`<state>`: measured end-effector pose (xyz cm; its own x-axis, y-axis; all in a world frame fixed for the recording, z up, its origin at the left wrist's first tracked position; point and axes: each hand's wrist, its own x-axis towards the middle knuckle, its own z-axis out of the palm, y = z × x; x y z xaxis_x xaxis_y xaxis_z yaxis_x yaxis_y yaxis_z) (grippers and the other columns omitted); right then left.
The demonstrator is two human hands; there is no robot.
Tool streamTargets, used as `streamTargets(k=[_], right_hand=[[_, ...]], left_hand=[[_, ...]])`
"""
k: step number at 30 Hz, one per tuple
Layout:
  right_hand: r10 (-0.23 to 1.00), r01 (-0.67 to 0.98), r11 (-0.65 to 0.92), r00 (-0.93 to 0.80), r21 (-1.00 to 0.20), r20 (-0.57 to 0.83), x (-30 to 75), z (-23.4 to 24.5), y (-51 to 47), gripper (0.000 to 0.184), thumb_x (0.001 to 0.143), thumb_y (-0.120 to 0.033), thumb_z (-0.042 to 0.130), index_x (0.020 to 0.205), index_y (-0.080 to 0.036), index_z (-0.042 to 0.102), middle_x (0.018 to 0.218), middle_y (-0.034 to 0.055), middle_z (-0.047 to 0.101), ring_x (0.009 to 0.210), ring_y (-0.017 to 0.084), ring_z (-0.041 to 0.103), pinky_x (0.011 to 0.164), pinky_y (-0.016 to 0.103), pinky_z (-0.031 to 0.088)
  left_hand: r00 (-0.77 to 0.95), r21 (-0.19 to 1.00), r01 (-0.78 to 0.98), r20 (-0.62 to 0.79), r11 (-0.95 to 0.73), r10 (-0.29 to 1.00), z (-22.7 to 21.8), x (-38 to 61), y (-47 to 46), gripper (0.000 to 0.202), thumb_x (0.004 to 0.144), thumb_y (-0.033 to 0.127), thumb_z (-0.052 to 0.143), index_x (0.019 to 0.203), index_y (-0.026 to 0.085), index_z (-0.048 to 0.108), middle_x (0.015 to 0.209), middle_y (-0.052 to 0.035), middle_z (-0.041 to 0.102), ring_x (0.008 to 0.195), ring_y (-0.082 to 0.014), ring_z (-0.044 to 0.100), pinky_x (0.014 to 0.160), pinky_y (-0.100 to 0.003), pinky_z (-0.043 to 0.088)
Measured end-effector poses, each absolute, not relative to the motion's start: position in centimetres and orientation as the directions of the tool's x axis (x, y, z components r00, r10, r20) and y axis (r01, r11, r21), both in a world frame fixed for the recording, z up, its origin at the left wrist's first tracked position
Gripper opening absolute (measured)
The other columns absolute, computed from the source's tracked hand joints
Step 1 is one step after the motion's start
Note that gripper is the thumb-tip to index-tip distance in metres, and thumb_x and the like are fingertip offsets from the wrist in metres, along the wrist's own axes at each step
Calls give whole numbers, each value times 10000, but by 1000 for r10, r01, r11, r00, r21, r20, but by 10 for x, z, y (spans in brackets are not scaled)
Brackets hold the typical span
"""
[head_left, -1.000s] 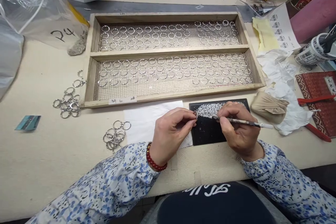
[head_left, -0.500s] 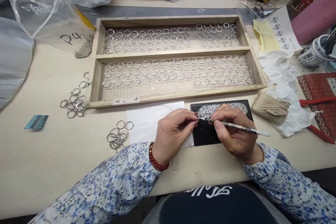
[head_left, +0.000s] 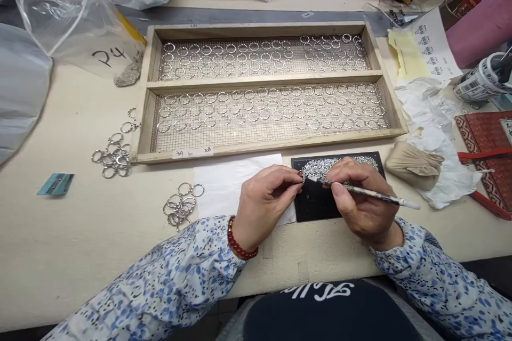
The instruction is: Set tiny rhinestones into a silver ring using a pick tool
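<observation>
Between the thumb and fingertips of my left hand (head_left: pixel 267 197) is a small ring (head_left: pixel 302 176), mostly hidden by the fingers. My right hand (head_left: pixel 362 197) grips a pencil-like picking tool (head_left: pixel 370 193), its pale pointed tip just right of the ring. Under both hands lies a black pad (head_left: pixel 316 205) with many tiny shiny stones (head_left: pixel 316 168) spread along its far part. A white paper sheet (head_left: pixel 216 186) lies beneath and beside my left hand. Left of it is a loose pile of silver rings (head_left: pixel 180 206).
Behind the hands stands a two-part wooden tray (head_left: pixel 260 83) with mesh and rows of rings. More rings (head_left: pixel 114 157) lie left of it, near a clear bag (head_left: pixel 108 56) marked P4. A beige cloth bundle (head_left: pixel 414 165), tissue (head_left: pixel 434 117) and red-handled pliers (head_left: pixel 491 204) are at right.
The tool in my right hand has drawn back slightly to the right, so its tip sits a little farther from the ring. My left hand keeps its hold.
</observation>
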<state>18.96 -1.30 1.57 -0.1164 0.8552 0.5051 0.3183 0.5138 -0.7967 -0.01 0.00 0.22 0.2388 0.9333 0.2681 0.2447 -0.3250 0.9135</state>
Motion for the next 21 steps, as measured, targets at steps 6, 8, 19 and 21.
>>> streamTargets(k=[6,8,19,21], right_hand=[[880,521,432,-67,-736,470,198,14,-13,136,800,-46,560,816,-180,570,724,7,543,701,152,535,649,347,435],[894,555,411,-90,-723,439,199,14,-12,129,801,-52,556,786,-180,553,701,2,528,676,147,514,634,342,415],[901,575,404,-119,-711,416,198,16,-11,130,794,-56,549,764,-183,536,680,3,516,652,147,493,617,337,394],[899,583,408,-124,-702,420,198,15,-11,131,793,-57,547,766,-185,535,684,2,516,653,146,492,615,335,395]], left_hand=[[242,923,235,248,-304,938,3,-1,0,77,821,57,725,848,129,721,851,-61,741,808,-143,701,745,-258,592],[241,925,236,242,-298,940,4,-1,0,78,821,55,724,844,130,721,850,-60,739,806,-147,702,745,-268,597],[243,916,253,250,-310,937,5,0,1,81,818,61,730,851,135,721,844,-58,743,810,-154,703,742,-279,599],[246,915,257,249,-310,937,5,0,1,83,816,62,732,854,135,723,844,-60,743,812,-154,703,745,-276,597]])
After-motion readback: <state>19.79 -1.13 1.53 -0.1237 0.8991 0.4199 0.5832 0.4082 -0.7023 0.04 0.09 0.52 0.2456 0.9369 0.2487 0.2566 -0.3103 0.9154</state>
